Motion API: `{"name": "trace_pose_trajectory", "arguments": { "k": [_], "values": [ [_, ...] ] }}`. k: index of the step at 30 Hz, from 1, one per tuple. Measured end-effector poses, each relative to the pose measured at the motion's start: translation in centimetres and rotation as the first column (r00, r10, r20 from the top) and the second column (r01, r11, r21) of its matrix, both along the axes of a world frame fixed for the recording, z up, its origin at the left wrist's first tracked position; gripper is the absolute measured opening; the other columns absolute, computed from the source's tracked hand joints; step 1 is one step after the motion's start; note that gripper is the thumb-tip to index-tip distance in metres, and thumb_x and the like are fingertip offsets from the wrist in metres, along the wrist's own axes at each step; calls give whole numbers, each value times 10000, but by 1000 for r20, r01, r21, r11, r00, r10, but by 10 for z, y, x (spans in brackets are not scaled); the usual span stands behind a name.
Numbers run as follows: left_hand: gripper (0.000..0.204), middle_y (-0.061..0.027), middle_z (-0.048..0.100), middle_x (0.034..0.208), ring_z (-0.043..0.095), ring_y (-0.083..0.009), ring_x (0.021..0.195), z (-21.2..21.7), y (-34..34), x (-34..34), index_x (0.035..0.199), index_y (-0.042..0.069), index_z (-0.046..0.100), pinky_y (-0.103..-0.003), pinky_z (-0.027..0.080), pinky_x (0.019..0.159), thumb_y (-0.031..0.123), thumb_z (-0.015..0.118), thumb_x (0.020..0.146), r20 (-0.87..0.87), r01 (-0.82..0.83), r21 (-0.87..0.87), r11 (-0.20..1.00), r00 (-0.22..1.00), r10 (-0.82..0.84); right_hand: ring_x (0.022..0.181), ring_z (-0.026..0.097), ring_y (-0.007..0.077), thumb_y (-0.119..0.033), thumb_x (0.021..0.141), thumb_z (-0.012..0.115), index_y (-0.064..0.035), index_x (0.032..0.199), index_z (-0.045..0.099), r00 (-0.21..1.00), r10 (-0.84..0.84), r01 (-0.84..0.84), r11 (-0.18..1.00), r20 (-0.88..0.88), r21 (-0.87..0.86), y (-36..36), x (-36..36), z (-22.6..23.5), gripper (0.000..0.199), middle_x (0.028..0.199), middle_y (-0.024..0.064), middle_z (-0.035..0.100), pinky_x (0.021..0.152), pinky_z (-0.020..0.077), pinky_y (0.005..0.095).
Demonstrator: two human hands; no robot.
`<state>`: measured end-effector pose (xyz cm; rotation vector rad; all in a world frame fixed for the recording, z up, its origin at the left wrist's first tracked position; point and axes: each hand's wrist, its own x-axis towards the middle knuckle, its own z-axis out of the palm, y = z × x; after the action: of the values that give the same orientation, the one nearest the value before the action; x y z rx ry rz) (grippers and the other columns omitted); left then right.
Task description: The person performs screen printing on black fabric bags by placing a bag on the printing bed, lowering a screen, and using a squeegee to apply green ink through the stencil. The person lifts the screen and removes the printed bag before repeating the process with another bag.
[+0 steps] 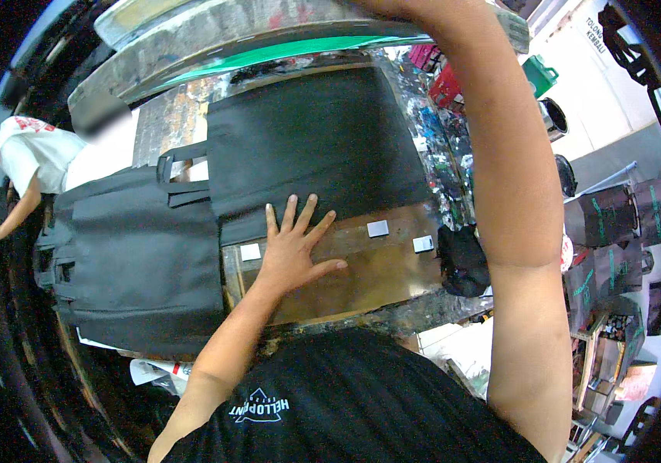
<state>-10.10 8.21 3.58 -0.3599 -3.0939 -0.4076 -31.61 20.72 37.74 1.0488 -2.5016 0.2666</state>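
black T-shirt (400,401), white chest print (259,407)

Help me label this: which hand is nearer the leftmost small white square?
Left. The left hand is spread just right of the white square; the right hand, cut off at the top edge, is far beyond it.

Paint-spattered worktable (431,139), thick crust of colours just off centre at 2 o'clock. Farther out at 2: bright pale surface (581,77), wall or floor unclear, with green container (540,76) and open metal can (554,117). Red container (444,86) at 1. Cluttered wooden rack (589,359) toward 4. Pale floor (442,339) between 4 and 5. Dim, dark bars (6,309) from 8 to 9.
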Motion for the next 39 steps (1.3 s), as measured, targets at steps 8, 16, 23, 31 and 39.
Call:
{"name": "trace_pose_trajectory", "arguments": {
  "k": [8,16,23,31,39],
  "values": [
    [990,-178,236,1724,156,-474,1583,-3,-3,11,1585,247,475,-750,12,1212,848,592,807,-42,66,16,998,997,-65,749,575,163,-781,1032,267,-80,851,671,995,19,-18,1000,94,-14,3,8,-1,829,772,56,619,755,507,382],
    [948,-241,536,1498,478,-448,1401,32,-19,15,1552,129,502,-604,336,1173,712,711,835,-174,-95,251,963,974,142,940,668,272,-764,1029,312,-15,989,714,1000,-18,17,998,-15,-66,-5,5,-11,851,995,165,736,935,524,468],
    [1020,-80,712,1036,658,-136,884,169,-106,2,1616,-18,196,-283,550,820,244,862,890,-96,114,993,-10,876,472,833,690,378,-625,981,567,-51,978,729,952,36,-70,992,-303,-101,28,45,-69,597,831,176,702,759,495,499],
    [958,-104,689,1304,639,-134,1149,50,-75,70,1456,-55,525,-309,527,1006,159,1012,659,54,-259,933,251,787,615,1080,631,337,-374,729,895,-89,1128,609,994,52,-68,980,91,185,50,90,-176,567,1044,115,667,893,402,490],
    [1207,-151,724,1165,649,-321,998,-20,-83,86,1483,-28,512,-437,457,925,540,979,525,-295,-423,516,745,729,618,1041,644,374,-355,715,904,-65,1102,581,924,87,-165,969,371,184,64,90,-207,581,1003,124,670,843,417,513]
  ]
}}
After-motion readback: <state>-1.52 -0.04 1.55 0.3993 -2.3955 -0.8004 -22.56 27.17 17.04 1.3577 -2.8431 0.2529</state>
